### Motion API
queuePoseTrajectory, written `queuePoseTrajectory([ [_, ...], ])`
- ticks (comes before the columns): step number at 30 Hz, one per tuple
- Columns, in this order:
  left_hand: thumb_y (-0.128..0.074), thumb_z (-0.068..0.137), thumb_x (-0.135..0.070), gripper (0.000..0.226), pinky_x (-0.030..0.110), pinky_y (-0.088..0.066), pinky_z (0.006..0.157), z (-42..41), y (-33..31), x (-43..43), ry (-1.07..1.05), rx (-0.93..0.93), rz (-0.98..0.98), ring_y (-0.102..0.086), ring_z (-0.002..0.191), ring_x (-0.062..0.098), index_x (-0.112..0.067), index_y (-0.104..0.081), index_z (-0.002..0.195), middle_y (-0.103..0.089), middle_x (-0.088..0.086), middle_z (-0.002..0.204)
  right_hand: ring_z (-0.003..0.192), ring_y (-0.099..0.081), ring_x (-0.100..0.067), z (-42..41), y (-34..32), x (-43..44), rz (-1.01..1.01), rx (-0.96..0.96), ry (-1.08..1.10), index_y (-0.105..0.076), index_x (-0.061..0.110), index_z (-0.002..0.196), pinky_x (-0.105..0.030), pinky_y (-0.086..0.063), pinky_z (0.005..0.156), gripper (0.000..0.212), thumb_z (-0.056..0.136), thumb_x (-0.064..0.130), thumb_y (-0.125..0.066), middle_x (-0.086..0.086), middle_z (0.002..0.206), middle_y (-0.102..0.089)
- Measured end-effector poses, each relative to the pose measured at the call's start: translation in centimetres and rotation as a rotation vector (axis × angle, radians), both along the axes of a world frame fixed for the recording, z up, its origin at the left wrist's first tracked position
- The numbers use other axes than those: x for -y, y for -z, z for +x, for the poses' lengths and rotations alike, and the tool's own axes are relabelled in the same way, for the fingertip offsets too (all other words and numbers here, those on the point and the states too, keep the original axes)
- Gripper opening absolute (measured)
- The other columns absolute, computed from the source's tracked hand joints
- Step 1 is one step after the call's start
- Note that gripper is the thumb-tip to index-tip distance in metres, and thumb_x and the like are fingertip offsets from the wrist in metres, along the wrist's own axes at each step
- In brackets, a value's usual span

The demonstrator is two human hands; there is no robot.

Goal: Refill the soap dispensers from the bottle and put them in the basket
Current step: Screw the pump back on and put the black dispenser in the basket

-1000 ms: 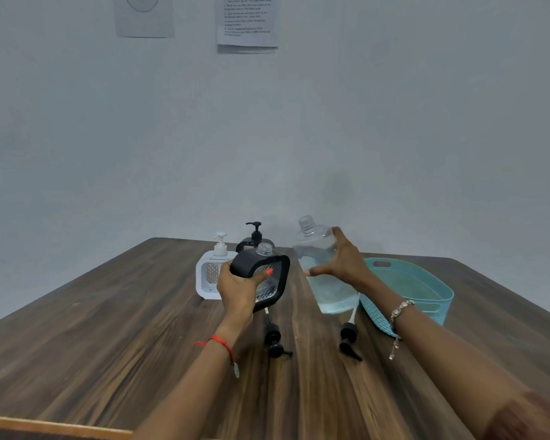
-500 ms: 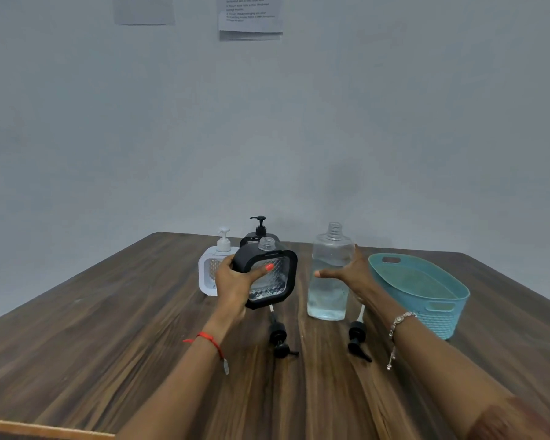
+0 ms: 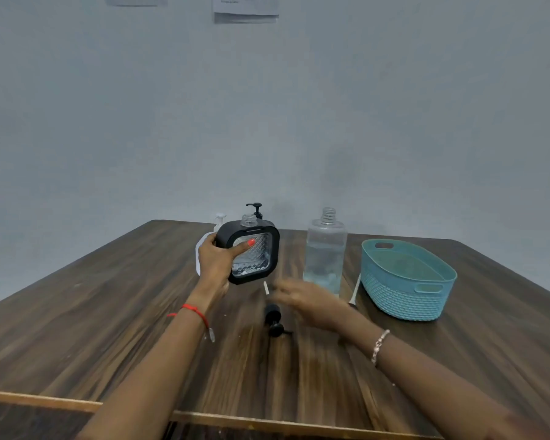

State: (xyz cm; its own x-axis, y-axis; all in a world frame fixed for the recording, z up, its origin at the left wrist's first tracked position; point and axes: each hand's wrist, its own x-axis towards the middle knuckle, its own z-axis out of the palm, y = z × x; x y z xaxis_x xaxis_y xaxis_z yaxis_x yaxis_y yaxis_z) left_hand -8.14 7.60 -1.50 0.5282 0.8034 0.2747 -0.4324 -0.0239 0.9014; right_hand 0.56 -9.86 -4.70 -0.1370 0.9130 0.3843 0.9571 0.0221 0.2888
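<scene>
On the table [image 3: 115, 312], the bottle [image 3: 325, 249] has been let go, upright beside the basket [image 3: 404, 300]. Black dispenser [image 3: 251, 249] stays gripped by the left hand [image 3: 216, 265]; right hand [image 3: 302, 300] is blurred over the loose pump [image 3: 275, 319], fingers loosely spread, so recapping is probably next.

Left hand [image 3: 216, 263] holds black dispenser [image 3: 251, 252].

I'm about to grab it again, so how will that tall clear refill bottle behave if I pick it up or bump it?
The refill bottle is tall and narrow, so a sideways bump would probably tip it. Its neck is uncapped, so tipping would likely spill liquid. It looks roughly half full, so probably moderately heavy, with weight sitting low; the smooth clear plastic may be slippery.
</scene>
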Motion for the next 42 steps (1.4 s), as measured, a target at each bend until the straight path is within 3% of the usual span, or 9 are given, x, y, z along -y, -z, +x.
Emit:
queuePoseTrajectory([
  [4,-0.082,0.059,0.002,0.034,0.025,-0.056,0.054,-0.8,0.1,-0.1,0.007,0.025,0.010,-0.068,0.066,0.016,-0.012,-0.062,0.082,-0.069,0.004,0.077,0.114,-0.044,-0.026,-0.6,2.2,-1.7,-0.201,0.056,0.038,-0.053,0.009,0.123,-0.043,-0.049,0.084,0.039,0.088,-0.006,-0.043,-0.011,0.128,-0.049],
  [8,-0.082,0.059,0.003,0.033,0.027,-0.058,0.057,-1.1,0.4,-0.2,0.020,0.026,0.011,-0.068,0.063,0.013,-0.013,-0.063,0.080,-0.070,0.003,0.076,0.108,-0.048,-0.024,-0.8,0.8,-1.8,-0.171,-0.094,0.041,-0.058,0.003,0.111,-0.039,-0.049,0.083,0.030,0.083,-0.002,-0.048,-0.013,0.116,-0.055],
  [12,-0.081,0.059,0.005,0.032,0.036,-0.058,0.068,-0.9,0.5,-0.1,0.037,0.020,-0.007,-0.067,0.072,0.024,-0.014,-0.064,0.079,-0.069,0.005,0.079,0.072,-0.052,0.008,-1.4,-4.5,-0.5,0.363,-0.599,-0.057,-0.065,0.002,0.085,-0.008,-0.039,0.065,0.015,0.072,-0.004,-0.062,0.000,0.076,-0.060],
  [15,-0.081,0.061,0.004,0.034,0.038,-0.056,0.075,-0.5,0.3,0.6,0.061,-0.003,0.005,-0.066,0.078,0.028,-0.007,-0.065,0.088,-0.069,0.010,0.086,0.064,-0.055,0.005,-1.8,-9.6,0.1,0.697,-0.977,-0.088,-0.064,0.010,0.099,-0.012,-0.045,0.060,0.029,0.075,-0.006,-0.063,0.003,0.078,-0.063],
  [18,-0.083,0.060,0.001,0.044,0.026,-0.057,0.058,-0.2,0.0,1.7,0.093,-0.016,0.028,-0.069,0.067,0.014,-0.002,-0.063,0.099,-0.070,0.006,0.084,0.060,-0.059,0.005,-1.7,-14.3,0.3,0.955,-1.156,-0.209,-0.063,0.001,0.100,-0.009,-0.045,0.059,0.027,0.078,-0.013,-0.057,-0.002,0.078,-0.064],
  [23,-0.080,0.062,0.005,0.035,0.020,-0.054,0.050,-0.1,-0.4,3.4,0.212,0.008,0.024,-0.070,0.062,0.009,-0.010,-0.062,0.089,-0.071,0.001,0.080,0.052,-0.056,0.002,-1.5,-17.7,0.2,1.020,-1.182,-0.234,-0.064,-0.002,0.093,-0.009,-0.042,0.054,0.018,0.080,-0.010,-0.056,-0.003,0.071,-0.063],
  [34,-0.083,0.055,-0.001,0.043,0.028,-0.058,0.060,-0.5,-1.4,4.9,0.338,0.025,0.057,-0.071,0.073,0.017,-0.010,-0.065,0.093,-0.072,0.006,0.088,0.062,-0.061,0.005,-1.3,-14.3,-0.1,0.704,-1.146,-0.065,-0.068,0.005,0.090,-0.008,-0.045,0.060,0.014,0.077,0.000,-0.067,0.000,0.077,-0.067],
  [38,-0.083,0.043,-0.013,0.055,0.031,-0.058,0.064,-0.6,-2.4,5.1,0.381,0.064,0.044,-0.071,0.075,0.020,-0.006,-0.064,0.095,-0.072,0.010,0.088,0.075,-0.068,-0.013,-1.6,-12.4,0.2,0.578,-1.058,0.078,-0.072,0.010,0.089,-0.031,-0.055,0.077,0.020,0.071,0.016,-0.077,-0.006,0.085,-0.072],
  [42,-0.083,0.049,-0.006,0.051,0.031,-0.057,0.064,-0.6,-2.7,5.1,0.362,0.041,0.063,-0.070,0.075,0.022,-0.007,-0.063,0.096,-0.071,0.010,0.088,0.066,-0.061,-0.002,-2.3,-11.9,0.3,0.720,-1.015,0.162,-0.068,0.010,0.079,-0.008,-0.047,0.062,0.029,0.062,0.024,-0.085,0.007,0.071,-0.065],
])
